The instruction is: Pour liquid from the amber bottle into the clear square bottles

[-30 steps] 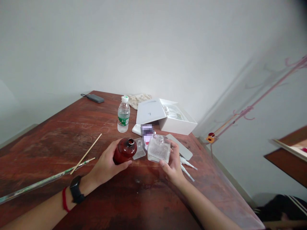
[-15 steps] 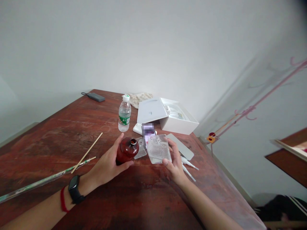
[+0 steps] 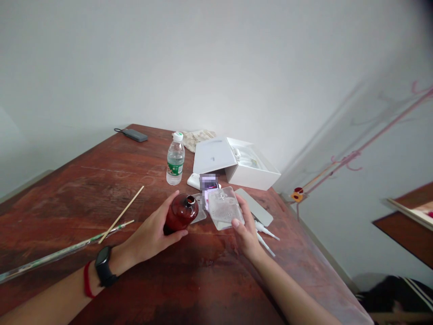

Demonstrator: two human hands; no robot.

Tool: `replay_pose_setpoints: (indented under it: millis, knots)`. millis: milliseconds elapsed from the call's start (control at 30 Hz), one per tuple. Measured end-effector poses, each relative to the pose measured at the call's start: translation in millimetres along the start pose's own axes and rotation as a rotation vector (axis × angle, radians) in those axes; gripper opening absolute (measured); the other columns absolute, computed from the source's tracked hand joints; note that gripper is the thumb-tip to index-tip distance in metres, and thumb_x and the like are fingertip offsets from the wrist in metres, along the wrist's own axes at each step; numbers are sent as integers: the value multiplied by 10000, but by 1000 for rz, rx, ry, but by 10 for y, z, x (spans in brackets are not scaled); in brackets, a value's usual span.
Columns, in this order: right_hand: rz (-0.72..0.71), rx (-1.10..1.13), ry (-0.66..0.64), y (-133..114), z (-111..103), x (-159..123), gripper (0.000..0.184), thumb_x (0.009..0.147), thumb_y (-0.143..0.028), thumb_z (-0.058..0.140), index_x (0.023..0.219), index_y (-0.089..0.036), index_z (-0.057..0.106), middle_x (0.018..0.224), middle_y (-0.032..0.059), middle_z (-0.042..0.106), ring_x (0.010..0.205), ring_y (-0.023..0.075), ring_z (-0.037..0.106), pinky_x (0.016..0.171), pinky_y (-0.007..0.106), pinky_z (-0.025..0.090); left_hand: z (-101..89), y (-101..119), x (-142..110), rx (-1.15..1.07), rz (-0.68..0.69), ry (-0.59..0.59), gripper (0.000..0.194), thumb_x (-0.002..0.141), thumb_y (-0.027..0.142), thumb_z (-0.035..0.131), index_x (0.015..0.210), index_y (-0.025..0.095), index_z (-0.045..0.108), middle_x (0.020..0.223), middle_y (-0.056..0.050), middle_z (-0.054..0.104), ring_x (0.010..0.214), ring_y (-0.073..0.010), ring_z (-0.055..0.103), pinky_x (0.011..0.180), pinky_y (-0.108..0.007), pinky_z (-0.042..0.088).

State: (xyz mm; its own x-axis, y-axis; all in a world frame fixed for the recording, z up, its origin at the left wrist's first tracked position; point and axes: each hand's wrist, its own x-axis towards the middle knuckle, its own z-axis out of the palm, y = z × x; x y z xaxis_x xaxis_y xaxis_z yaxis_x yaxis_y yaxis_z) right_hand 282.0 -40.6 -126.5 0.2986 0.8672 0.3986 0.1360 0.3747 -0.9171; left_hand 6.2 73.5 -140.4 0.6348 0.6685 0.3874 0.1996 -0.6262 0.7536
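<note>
My left hand (image 3: 154, 232) is wrapped around a dark red glass bottle (image 3: 181, 213) whose open neck tilts toward the right. A square clear glass bottle (image 3: 225, 208) is gripped in my right hand (image 3: 246, 234), leaning with its neck toward the red bottle. The two bottle mouths are close together above the wooden table (image 3: 101, 185). A clear square lid (image 3: 199, 212) lies on the table between them. My left wrist carries a black watch and a red band.
A plastic water bottle (image 3: 175, 159) stands behind the hands. An open white box (image 3: 237, 163) sits at the back right, a grey slab (image 3: 255, 206) and white droppers (image 3: 265, 232) to the right. A wooden stick (image 3: 122, 214) and glass rod (image 3: 64, 253) lie left. A dark power bank (image 3: 134, 134) is at the far edge.
The clear bottle has tipped further over, its neck lowering toward the red bottle's mouth. The red bottle has shifted slightly to the right.
</note>
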Motion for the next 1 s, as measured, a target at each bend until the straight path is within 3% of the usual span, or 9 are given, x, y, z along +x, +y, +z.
replay_pose_setpoints:
  millis: [167, 500, 833, 1000]
  knots:
    - [33, 42, 0, -16, 10, 0, 720, 890, -648, 819, 1466, -312, 547, 1330, 87, 762, 1201, 345, 727, 1044, 472, 565, -25, -4, 19, -15, 4, -10, 997, 955, 514, 821, 1740, 282, 251, 1691, -177, 534, 1536, -403, 557, 1314, -629, 398]
    - [82, 94, 2, 40, -19, -4, 771, 868, -656, 831, 1504, -312, 564, 1454, 98, 710, 1310, 372, 687, 1115, 509, 537, -51, 40, 9, 22, 39, -17, 1032, 955, 485, 834, 1763, 318, 214, 1751, -161, 464, 1584, -402, 498, 1314, -638, 398]
    - [130, 191, 78, -2, 27, 20, 748, 812, -648, 879, 1430, -317, 617, 1420, 85, 723, 1287, 343, 697, 1036, 461, 586, -82, 12, 19, 124, 129, -25, 1088, 978, 432, 803, 1792, 331, 87, 1753, -155, 464, 1545, -400, 548, 1277, -615, 454]
    - [173, 276, 178, -53, 66, 58, 677, 726, -628, 944, 1256, -281, 705, 1221, 61, 772, 1062, 290, 745, 900, 394, 624, -88, 22, 30, 167, 176, 6, 1077, 967, 471, 815, 1787, 332, 131, 1705, -151, 533, 1496, -408, 601, 1250, -595, 490]
